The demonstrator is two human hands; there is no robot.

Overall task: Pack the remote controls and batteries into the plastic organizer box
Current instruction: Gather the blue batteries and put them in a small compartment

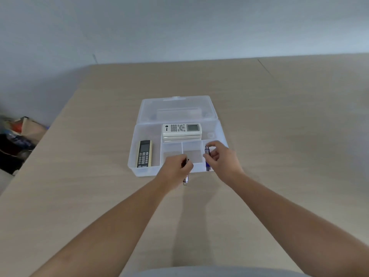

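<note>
A clear plastic organizer box (144, 172) lies open on the table, its lid (176, 108) folded back. A white remote (181, 128) lies across the rear compartment, stacked on other white remotes. A black and gold remote (144, 156) rests lengthwise in the left compartment. My left hand (175, 168) hovers over the box's front edge, closed on a dark battery (186, 178). My right hand (221, 156) pinches a blue battery (207, 157) upright over the front right small compartment.
The box sits in the middle of a light wooden table (279, 136). Bags and clutter (18, 138) lie on the floor beyond the table's left edge. A pale wall (179, 27) runs behind the table.
</note>
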